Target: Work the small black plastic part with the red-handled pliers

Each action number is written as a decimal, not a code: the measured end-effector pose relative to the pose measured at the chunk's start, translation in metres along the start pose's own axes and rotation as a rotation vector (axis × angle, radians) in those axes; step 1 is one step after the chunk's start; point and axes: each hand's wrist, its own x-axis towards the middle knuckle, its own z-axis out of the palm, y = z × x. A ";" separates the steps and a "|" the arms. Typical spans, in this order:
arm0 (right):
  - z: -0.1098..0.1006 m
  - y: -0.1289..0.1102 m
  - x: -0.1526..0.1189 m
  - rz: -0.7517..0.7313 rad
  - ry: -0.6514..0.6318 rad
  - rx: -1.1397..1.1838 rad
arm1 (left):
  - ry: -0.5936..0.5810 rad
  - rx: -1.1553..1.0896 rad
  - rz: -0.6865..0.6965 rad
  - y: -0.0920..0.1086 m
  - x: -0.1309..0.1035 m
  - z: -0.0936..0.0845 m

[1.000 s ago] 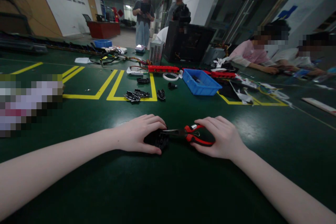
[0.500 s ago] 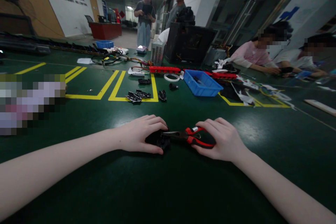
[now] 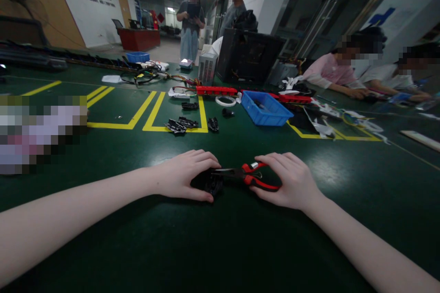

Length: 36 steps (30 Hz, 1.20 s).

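My left hand (image 3: 190,175) is closed around a small black plastic part (image 3: 213,186) on the dark green table, thumb on its near side and fingers on its far side. In my right hand (image 3: 290,183) is a pair of needle-nose pliers (image 3: 248,175) with red and black handles. The handles are spread a little. The pliers' jaws point left and reach the upper edge of the black part; whether they grip anything there I cannot tell. Much of the part is hidden by my left hand.
Several black plastic pieces (image 3: 182,124) lie beyond my hands, by yellow tape lines. A blue tray (image 3: 266,109), a white ring (image 3: 226,100) and a red strip (image 3: 216,91) are farther back. Two people sit at the right; two stand behind a black case (image 3: 250,57).
The pliers' handles look slightly wider apart, and the jaws have shifted slightly upward on the black part. My left hand has hardly moved.
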 end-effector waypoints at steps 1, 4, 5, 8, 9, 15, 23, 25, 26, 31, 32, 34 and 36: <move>0.001 0.000 0.000 -0.002 -0.004 0.002 | 0.001 0.001 0.002 0.000 0.000 0.000; 0.001 -0.001 0.000 -0.015 -0.018 0.006 | 0.006 -0.002 0.008 0.000 0.000 0.000; 0.001 -0.001 0.001 -0.020 -0.023 0.006 | 0.007 -0.004 0.010 -0.001 0.000 0.000; 0.001 0.000 0.001 -0.029 -0.044 0.004 | -0.002 -0.003 0.010 -0.001 0.000 0.000; 0.001 0.000 0.001 -0.031 -0.049 0.002 | -0.007 0.001 0.010 -0.001 0.000 0.000; 0.001 0.001 0.000 -0.035 -0.042 -0.010 | -0.021 0.021 0.025 -0.001 0.000 -0.001; 0.001 0.004 -0.001 -0.031 -0.088 0.018 | -0.024 0.029 0.012 -0.001 0.000 0.000; 0.000 0.005 -0.001 -0.023 -0.102 0.033 | -0.025 0.037 0.015 -0.002 0.000 0.000; 0.000 0.005 0.000 -0.020 -0.109 0.039 | -0.025 0.040 0.019 -0.002 0.000 0.000; -0.001 0.007 0.000 -0.021 -0.126 0.047 | -0.031 0.051 0.033 -0.001 0.000 0.000; -0.001 0.007 0.000 -0.021 -0.128 0.044 | -0.034 0.053 0.033 -0.001 0.000 0.000; -0.002 0.007 0.001 -0.020 -0.132 0.039 | -0.038 0.055 0.035 0.000 0.000 0.000; -0.004 0.007 0.001 -0.024 -0.132 0.039 | -0.038 0.057 0.038 0.000 0.000 -0.001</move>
